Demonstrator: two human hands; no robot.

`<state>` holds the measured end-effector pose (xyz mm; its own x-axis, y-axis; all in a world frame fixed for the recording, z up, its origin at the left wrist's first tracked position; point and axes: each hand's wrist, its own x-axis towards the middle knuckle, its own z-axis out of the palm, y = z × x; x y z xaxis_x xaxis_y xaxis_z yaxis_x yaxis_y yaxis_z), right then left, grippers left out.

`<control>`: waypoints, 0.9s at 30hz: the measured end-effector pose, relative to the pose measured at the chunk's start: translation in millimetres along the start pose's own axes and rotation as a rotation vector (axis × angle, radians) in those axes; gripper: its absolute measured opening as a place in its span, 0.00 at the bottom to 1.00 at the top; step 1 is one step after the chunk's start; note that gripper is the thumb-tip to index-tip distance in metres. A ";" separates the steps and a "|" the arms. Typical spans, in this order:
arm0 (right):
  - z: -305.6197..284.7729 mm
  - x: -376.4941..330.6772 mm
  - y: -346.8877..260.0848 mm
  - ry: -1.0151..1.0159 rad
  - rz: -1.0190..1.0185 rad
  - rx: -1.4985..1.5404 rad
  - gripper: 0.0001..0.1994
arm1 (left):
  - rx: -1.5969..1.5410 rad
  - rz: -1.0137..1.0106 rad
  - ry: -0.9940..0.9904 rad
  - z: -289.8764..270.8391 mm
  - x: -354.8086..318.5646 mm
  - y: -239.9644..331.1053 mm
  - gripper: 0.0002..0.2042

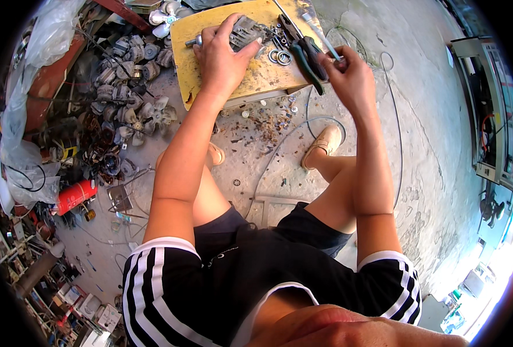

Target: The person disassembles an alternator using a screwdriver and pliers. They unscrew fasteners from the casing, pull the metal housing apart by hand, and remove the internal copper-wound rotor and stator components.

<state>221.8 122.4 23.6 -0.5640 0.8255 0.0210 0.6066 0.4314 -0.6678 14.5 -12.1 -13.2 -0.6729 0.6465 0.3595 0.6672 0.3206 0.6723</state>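
Observation:
My left hand (224, 58) is closed around a small grey metal motor (245, 33) on a stained yellow work board (204, 75). A shaft end of the motor sticks out to the left of my fingers. My right hand (352, 81) pinches a slim pale-handled tool (324, 38) with a wider light tip; it looks like a small brush, held slanting over the board's right edge. Close by lie pliers (304, 63) with dark green handles and a black-handled screwdriver (312, 51). Between the hands rest metal rings (283, 57) and several small bolts (278, 42).
Heaps of used motors (132, 72) and fan blades (162, 113) cover the floor at left, near a red cylinder (77, 196). Debris (271, 124) litters the concrete below the board. A cable (399, 144) trails across the floor at right, before an open-fronted cabinet (488, 110).

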 end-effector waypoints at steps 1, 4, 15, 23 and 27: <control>-0.5 8.8 9.1 -0.021 0.041 0.108 0.19 | -0.013 0.001 0.002 -0.3 0.2 -0.1 0.31; 6.4 10.7 -0.8 -0.056 0.077 0.483 0.19 | -0.095 0.009 0.024 3.5 -1.1 -0.4 0.31; 67.2 20.0 -46.4 0.189 -0.184 0.259 0.14 | 0.059 0.114 0.052 13.0 -5.0 10.3 0.30; 65.0 27.7 -46.8 0.085 -0.138 0.426 0.14 | 0.051 0.111 0.052 13.5 -3.4 7.4 0.30; 62.2 26.6 -51.3 0.065 -0.045 0.327 0.13 | 0.042 0.093 0.046 12.8 -1.7 5.2 0.30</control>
<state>140.8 99.7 12.2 -0.5426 0.8345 0.0964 0.3638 0.3369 -0.8684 23.2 -2.6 -18.6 -0.6211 0.6425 0.4488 0.7392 0.2901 0.6078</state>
